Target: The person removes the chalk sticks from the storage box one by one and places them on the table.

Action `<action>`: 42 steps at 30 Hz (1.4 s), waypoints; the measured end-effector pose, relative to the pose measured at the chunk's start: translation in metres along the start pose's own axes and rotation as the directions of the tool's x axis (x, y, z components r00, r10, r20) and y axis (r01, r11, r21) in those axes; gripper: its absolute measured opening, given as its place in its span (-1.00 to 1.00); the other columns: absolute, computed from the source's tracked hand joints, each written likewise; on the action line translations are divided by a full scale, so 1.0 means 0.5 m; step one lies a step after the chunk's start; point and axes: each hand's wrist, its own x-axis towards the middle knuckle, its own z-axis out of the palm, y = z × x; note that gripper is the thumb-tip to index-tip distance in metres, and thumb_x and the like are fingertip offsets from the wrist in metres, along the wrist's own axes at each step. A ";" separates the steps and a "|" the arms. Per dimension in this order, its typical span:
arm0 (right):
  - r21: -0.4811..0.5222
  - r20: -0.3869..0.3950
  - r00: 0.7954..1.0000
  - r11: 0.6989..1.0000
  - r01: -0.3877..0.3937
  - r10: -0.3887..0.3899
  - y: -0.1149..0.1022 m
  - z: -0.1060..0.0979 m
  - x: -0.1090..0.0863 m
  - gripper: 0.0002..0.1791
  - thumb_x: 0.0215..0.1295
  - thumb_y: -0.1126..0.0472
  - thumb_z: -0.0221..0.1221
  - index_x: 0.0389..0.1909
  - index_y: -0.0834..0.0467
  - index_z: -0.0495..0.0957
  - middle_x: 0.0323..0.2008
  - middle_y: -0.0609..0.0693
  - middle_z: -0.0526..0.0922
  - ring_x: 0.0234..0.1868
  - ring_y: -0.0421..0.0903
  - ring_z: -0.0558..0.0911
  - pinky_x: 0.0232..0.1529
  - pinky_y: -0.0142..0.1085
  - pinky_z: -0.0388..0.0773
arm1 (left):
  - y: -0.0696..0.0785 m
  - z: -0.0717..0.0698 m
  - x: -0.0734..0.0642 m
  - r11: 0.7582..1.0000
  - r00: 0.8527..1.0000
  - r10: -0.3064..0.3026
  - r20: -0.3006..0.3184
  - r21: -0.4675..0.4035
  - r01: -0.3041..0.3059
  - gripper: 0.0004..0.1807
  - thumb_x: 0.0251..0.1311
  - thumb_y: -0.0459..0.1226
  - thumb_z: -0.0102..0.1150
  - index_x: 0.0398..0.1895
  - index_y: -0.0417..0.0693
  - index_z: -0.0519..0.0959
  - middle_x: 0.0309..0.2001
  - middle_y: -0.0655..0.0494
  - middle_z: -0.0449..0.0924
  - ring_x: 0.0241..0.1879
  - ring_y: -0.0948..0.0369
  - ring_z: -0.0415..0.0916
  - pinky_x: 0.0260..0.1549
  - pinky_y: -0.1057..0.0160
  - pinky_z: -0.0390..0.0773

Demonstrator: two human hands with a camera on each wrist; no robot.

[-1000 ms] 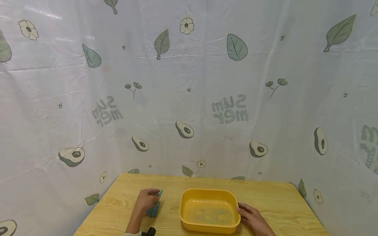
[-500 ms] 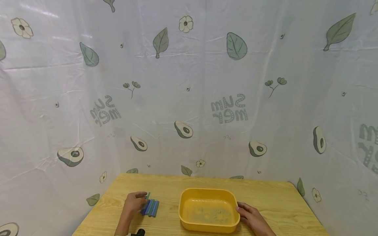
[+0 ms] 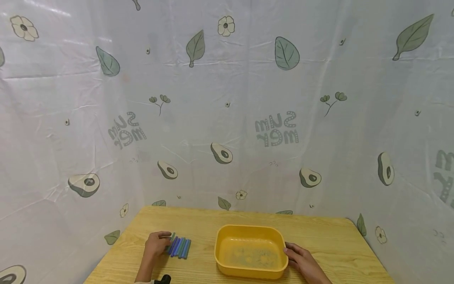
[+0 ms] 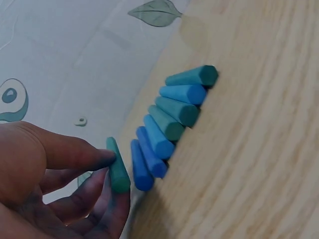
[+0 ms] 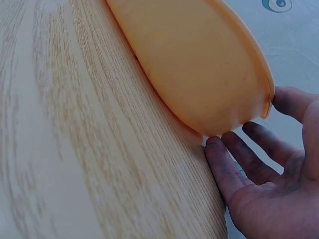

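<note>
My left hand (image 3: 156, 243) pinches a green chalk stick (image 4: 117, 167) between thumb and fingers, just left of a row of chalk sticks. In the left wrist view the row lies side by side on the table, with a blue chalk stick (image 4: 142, 164) nearest the hand and a dark green chalk stick (image 4: 192, 76) at the far end. My right hand (image 3: 303, 260) holds the right end of a yellow plastic basin (image 3: 252, 272). In the right wrist view its thumb is at the rim and its fingertips touch the outer wall.
A light wood-grain table (image 3: 202, 225) bears everything. Behind it and at both sides hangs a pale curtain (image 3: 191, 130) printed with leaves, flowers and avocados. The basin's floor shows greyish marks.
My left hand has moved left, from over the chalk sticks to their left end, uncovering more of the row. My right hand and the basin keep their places.
</note>
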 end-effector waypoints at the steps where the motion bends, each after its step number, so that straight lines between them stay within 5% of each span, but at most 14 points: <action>1: -0.001 -0.001 1.000 1.000 -0.001 0.001 0.000 0.000 -0.001 -0.11 0.67 -0.10 0.11 0.58 0.55 0.11 0.54 0.55 0.26 0.37 0.23 0.63 0.24 -0.02 0.71 | -0.005 0.002 0.002 1.000 1.000 0.003 -0.002 0.021 -0.003 -0.58 0.14 -0.49 0.28 0.10 -0.47 0.70 -0.04 -0.35 0.80 -0.17 0.00 0.78 -0.36 0.19 0.64; 8: -0.001 -0.017 1.000 1.000 -0.008 0.008 -0.003 0.003 -0.007 -0.10 0.67 -0.11 0.10 0.59 0.55 0.11 0.56 0.55 0.22 0.40 0.27 0.60 0.25 -0.01 0.70 | -0.019 0.006 0.008 0.986 0.999 0.049 -0.002 0.161 -0.048 -0.62 0.13 -0.44 0.33 0.04 -0.43 0.73 -0.11 -0.31 0.82 -0.10 -0.20 0.78 -0.26 0.02 0.74; 18: -0.006 -0.018 0.999 0.999 -0.032 0.032 -0.003 0.002 -0.001 -0.09 0.68 -0.11 0.09 0.59 0.57 0.09 0.57 0.57 0.17 0.49 0.38 0.47 0.29 0.03 0.67 | -0.021 -0.004 -0.008 0.984 0.999 0.034 0.011 0.174 -0.036 -0.59 0.19 -0.38 0.34 0.09 -0.45 0.70 -0.12 -0.28 0.82 -0.16 -0.15 0.79 -0.22 -0.04 0.75; 24: 0.013 -0.018 0.999 0.999 -0.045 0.046 0.001 -0.004 -0.005 -0.05 0.63 -0.13 0.15 0.58 0.57 0.08 0.56 0.57 0.19 0.40 0.30 0.58 0.27 0.02 0.68 | -0.027 -0.005 -0.024 0.984 0.999 0.035 -0.012 0.174 -0.032 -0.55 0.19 -0.30 0.37 0.11 -0.41 0.71 -0.12 -0.23 0.84 -0.11 -0.17 0.77 -0.02 -0.17 0.71; 31: 0.024 0.043 0.997 0.997 -0.071 0.070 0.013 -0.020 -0.030 -0.03 0.65 -0.11 0.14 0.59 0.61 0.01 0.54 0.57 0.24 0.30 0.18 0.68 0.25 0.01 0.69 | -0.033 -0.007 -0.048 0.995 1.000 -0.024 -0.010 0.093 0.025 -0.54 0.24 -0.28 0.40 0.13 -0.43 0.70 -0.18 -0.21 0.83 -0.32 0.11 0.73 -0.37 0.16 0.68; 42: 0.021 0.061 0.996 0.997 -0.072 0.070 0.004 -0.030 -0.039 -0.03 0.66 -0.10 0.12 0.59 0.60 -0.01 0.55 0.57 0.22 0.32 0.19 0.67 0.27 0.03 0.68 | -0.022 0.001 -0.047 0.998 0.998 -0.057 -0.013 0.010 0.058 -0.49 0.27 -0.29 0.40 0.19 -0.49 0.64 -0.27 -0.06 0.80 -0.40 0.17 0.66 -0.42 0.18 0.66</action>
